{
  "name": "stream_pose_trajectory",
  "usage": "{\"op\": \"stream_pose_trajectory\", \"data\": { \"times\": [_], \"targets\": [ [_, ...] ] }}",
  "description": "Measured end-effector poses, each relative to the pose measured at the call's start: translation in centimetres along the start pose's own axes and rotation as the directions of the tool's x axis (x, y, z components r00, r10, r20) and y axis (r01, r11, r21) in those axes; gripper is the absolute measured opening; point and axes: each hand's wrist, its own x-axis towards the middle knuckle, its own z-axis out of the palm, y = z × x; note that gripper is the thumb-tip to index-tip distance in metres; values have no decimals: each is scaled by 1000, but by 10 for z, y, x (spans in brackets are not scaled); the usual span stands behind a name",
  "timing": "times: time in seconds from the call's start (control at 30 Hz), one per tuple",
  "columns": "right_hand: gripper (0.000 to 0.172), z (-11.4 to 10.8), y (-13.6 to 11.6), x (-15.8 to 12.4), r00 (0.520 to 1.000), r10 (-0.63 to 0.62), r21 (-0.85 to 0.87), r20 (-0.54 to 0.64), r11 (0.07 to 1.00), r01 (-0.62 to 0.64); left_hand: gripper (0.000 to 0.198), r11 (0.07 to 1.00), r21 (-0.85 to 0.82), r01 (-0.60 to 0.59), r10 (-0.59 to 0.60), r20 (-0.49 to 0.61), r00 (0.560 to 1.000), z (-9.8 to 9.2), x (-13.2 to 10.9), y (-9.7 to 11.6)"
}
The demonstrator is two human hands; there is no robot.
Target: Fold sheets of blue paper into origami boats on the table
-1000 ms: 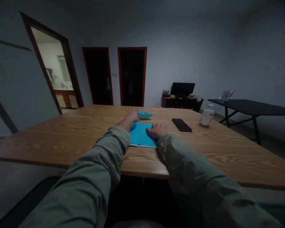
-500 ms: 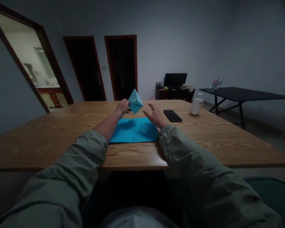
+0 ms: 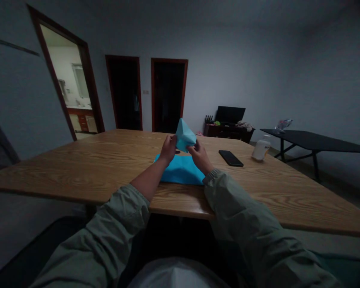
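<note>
left hand (image 3: 168,149) and right hand (image 3: 200,157) raised, close together, 2 grips closed, fingers (image 3: 171,140) curled, left forearm (image 3: 148,182) bare, right wrist (image 3: 210,175) sleeved

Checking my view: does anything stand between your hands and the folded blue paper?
Nothing visible: your left hand and right hand both touch the folded blue paper piece from either side, above the flat blue sheet.

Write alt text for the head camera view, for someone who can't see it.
The left hand and right hand hold a folded blue paper shape above a blue paper sheet on a wooden table. A black smartphone and a white bottle stand to the right.
</note>
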Motion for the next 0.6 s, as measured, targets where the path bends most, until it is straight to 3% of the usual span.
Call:
{"op": "stream_pose_trajectory", "data": {
  "times": [0.1,0.17,0.23,0.4,0.6],
  "targets": [
    [35,-4,4,-4,996,-19,-217,-88,976,0,57,967,159,-198,177,141,974,1,-11,-2],
    [30,-10,7,-7,996,-28,-356,-87,935,-5,69,876,331,-351,318,153,936,6,-17,-5],
    [27,-15,9,-11,998,-22,-460,-56,888,-7,65,773,487,-406,398,126,909,12,-21,-7],
    [34,-14,9,-15,999,-20,-540,-32,841,0,44,636,689,-347,390,101,915,20,-22,-9],
    [81,3,3,-20,995,-85,-614,-43,788,40,34,544,826,-150,329,-45,943,21,-21,-1]
  ]
}}
